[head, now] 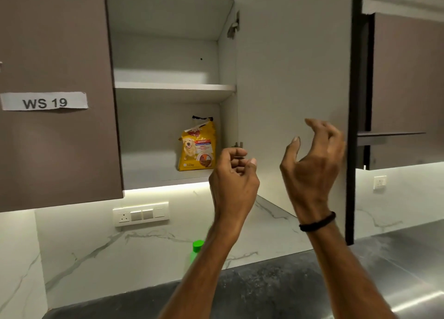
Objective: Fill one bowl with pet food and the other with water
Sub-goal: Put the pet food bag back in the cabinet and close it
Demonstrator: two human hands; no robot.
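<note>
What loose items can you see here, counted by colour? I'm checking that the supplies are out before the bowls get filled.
Yellow: 1, the pet food bag on the lower shelf of the open cabinet.
Green: 1, the bottle on the counter, partly hidden by an arm.
Total: 2. No bowls are in view.

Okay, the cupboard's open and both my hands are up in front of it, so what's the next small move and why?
Probably reach the left hand in and grip the yellow dog-food bag. The bag stands upright on the lower shelf of the open white cupboard, just left of that hand, and nothing blocks the way. Both hands are empty, and the right hand is over by the opened door.
</note>
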